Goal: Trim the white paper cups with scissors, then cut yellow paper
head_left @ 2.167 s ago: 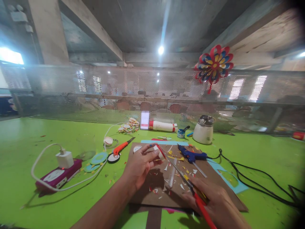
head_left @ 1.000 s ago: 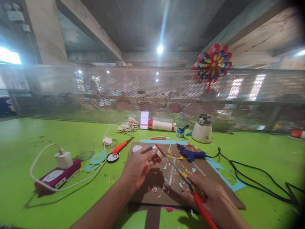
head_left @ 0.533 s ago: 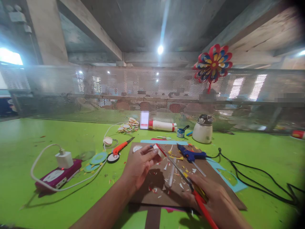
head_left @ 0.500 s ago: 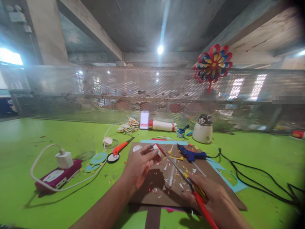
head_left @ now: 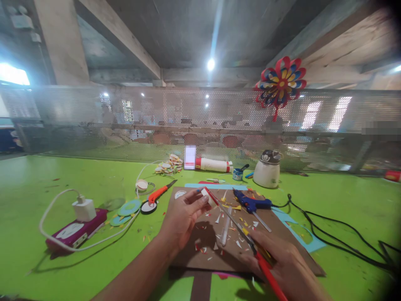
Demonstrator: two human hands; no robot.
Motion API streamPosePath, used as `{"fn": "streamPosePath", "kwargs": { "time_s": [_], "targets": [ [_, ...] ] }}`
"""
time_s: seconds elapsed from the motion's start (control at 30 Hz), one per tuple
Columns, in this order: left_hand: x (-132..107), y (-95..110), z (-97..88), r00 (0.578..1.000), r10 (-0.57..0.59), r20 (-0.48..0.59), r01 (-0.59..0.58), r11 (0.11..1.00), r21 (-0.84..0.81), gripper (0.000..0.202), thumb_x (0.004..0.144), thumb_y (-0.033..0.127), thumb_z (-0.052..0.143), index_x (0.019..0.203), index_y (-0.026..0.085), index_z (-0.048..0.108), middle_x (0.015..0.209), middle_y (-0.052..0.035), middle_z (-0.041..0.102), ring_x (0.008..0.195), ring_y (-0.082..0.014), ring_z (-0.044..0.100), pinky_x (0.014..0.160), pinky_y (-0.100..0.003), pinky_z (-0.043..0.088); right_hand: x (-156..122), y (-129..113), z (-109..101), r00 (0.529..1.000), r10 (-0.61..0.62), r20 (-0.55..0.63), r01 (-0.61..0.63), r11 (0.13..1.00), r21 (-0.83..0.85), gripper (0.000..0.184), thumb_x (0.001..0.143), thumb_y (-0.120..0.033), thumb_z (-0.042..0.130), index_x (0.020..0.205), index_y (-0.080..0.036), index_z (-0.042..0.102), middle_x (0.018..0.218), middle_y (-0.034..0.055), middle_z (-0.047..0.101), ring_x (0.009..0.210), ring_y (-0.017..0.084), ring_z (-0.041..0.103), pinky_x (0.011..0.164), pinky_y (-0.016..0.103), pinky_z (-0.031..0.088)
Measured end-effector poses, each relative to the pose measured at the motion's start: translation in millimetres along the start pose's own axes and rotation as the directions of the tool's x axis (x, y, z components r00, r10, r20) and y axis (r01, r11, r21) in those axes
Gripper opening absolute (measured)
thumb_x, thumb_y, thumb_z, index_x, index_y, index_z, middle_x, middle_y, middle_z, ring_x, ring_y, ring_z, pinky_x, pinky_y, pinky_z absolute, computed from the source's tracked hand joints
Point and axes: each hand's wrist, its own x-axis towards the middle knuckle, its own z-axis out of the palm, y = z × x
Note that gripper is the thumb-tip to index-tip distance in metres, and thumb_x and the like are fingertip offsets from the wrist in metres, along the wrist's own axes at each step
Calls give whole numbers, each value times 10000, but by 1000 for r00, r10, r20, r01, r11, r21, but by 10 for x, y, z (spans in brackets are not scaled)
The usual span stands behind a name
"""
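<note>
A small white piece [head_left: 209,200] with a red edge is held up above the brown board [head_left: 188,261], pinched between the thumb and fingers of the left hand [head_left: 185,212]. It looks light, probably paper or thin card: stiff enough to keep its form, but likely to crease under a hard squeeze. The sensible hold is by the white part, lightly, leaving the red edge free; slipping seems a smaller risk than crushing. The right hand [head_left: 278,259] is closed around the red handles of long scissors [head_left: 247,241], whose blades slant up to that red edge; whether the tips touch it or sit between its layers is too small to tell. The scissors look rigid and heavier than the piece, best gripped by the handles, away from the blades. Beneath the hands, white, red and yellow scraps [head_left: 239,243] litter the board beside a clear stick [head_left: 226,229]. A blue glue gun [head_left: 252,204] lies toward its right side, and a light-blue sheet [head_left: 315,247] shows past the right edge. Farther left on the green surface [head_left: 28,200] are an orange-handled knife [head_left: 158,195] and a purple power strip [head_left: 73,234].
</note>
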Motion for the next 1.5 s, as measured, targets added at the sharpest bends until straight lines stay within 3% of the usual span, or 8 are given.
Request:
{"fn": "streamPosePath", "kwargs": {
  "time_s": [0.53,0.9,1.2,1.5],
  "targets": [
    [20,3,-15,999,-36,-9,36,999,-3,141,693,178,732,829,164,697,949,-78,684,883,-195,633,885,-365,479,-24,-3,3,999,8,34,-9,1000,13,351,834,-508,541,998,-242,701,731,36,745,625,202,677,548,248,521],
    [-4,-11,-17,999,-43,26,40,996,86,154,707,197,722,856,158,708,949,-92,673,865,-193,625,854,-358,478,33,-95,-47,999,-20,-26,18,998,-58,329,796,-460,594,1030,-251,691,929,67,735,791,226,693,636,268,543],
    [14,15,-20,998,-35,-50,36,999,24,211,686,197,745,878,132,686,953,-105,664,827,-198,633,802,-373,509,22,-62,-37,1000,6,-25,-7,999,-53,383,775,-493,618,1081,-269,678,935,56,736,800,233,694,657,281,550],
    [25,8,-32,999,-37,-8,37,999,29,176,710,201,729,866,132,684,981,-105,664,849,-204,629,814,-378,503,-8,-48,-18,1000,-26,-17,25,998,-57,329,817,-475,574,1053,-266,671,917,42,745,772,221,703,621,266,558]
  ]
}}
